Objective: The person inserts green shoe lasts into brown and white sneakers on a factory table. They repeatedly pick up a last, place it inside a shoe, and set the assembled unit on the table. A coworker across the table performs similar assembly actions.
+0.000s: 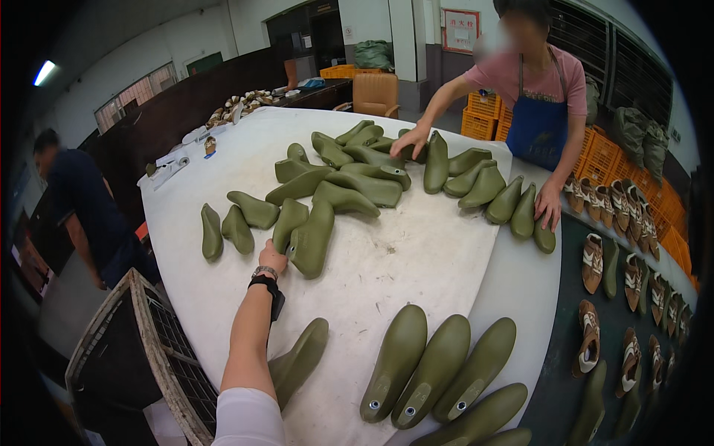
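Note:
My left hand [273,259], with a bracelet and a black band on the wrist, is closed around the end of a green shoe last [291,217] at the near edge of a loose pile. Another green last [312,241] stands right beside it, and a smaller last [238,229] lies just left of my fingers. Closer to me, a green last [301,360] lies partly hidden behind my forearm. Several lasts, such as this one with a metal-ringed hole [398,364], lie in a row at the near right. My right hand is out of sight.
Across the white table [416,260], a co-worker in a blue apron [537,123] reaches into the pile with one hand [411,141] and touches a row of lasts with the other [549,204]. Shoes [593,264] line the right side; a wooden-framed rack [141,327] stands left.

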A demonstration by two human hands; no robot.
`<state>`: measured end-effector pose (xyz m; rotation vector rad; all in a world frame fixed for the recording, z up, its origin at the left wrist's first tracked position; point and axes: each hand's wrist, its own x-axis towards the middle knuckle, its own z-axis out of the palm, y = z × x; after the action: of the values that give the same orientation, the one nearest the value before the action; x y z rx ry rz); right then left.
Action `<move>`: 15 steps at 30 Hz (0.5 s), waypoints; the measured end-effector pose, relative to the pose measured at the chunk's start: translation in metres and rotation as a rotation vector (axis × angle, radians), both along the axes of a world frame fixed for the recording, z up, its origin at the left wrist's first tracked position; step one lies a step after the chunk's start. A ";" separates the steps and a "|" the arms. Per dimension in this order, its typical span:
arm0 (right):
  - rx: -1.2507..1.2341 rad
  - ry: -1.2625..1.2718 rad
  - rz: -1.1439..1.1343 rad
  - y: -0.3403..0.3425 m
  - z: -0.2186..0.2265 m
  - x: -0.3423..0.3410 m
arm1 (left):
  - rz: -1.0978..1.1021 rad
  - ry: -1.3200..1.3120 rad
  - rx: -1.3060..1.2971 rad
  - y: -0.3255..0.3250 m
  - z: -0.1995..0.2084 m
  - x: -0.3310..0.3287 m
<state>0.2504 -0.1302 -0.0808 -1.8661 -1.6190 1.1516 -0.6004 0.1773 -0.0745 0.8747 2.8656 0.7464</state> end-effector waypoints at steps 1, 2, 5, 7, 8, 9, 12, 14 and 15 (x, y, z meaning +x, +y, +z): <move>0.121 -0.346 0.205 0.001 0.002 -0.002 | -0.030 -0.012 -0.025 -0.003 0.004 -0.001; 0.243 -0.690 0.413 0.002 0.006 -0.005 | -0.047 -0.011 -0.045 -0.009 0.010 0.001; 0.332 -0.625 0.461 0.012 0.018 -0.014 | -0.259 -0.182 -0.117 -0.035 0.036 0.021; 0.306 -0.642 0.434 0.015 0.026 -0.022 | -0.386 -0.197 -0.199 -0.051 0.052 0.050; 0.296 -0.654 0.417 0.016 0.028 -0.025 | -0.467 -0.272 -0.186 -0.055 0.062 0.066; 0.305 -0.654 0.415 0.018 0.030 -0.027 | -0.534 -0.367 -0.186 -0.057 0.070 0.082; 0.364 -0.622 0.428 0.019 0.032 -0.031 | -0.681 -0.500 -0.284 -0.050 0.092 0.124; 0.428 -0.612 0.422 0.018 0.031 -0.032 | -0.689 -0.581 -0.256 -0.040 0.105 0.146; 0.427 -0.615 0.420 0.018 0.030 -0.032 | -0.625 -0.723 -0.192 -0.035 0.115 0.151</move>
<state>0.2185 -0.1120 -0.0505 -1.7198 -2.4446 0.2947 -0.4491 0.1426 0.0402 1.0963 1.8524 0.5407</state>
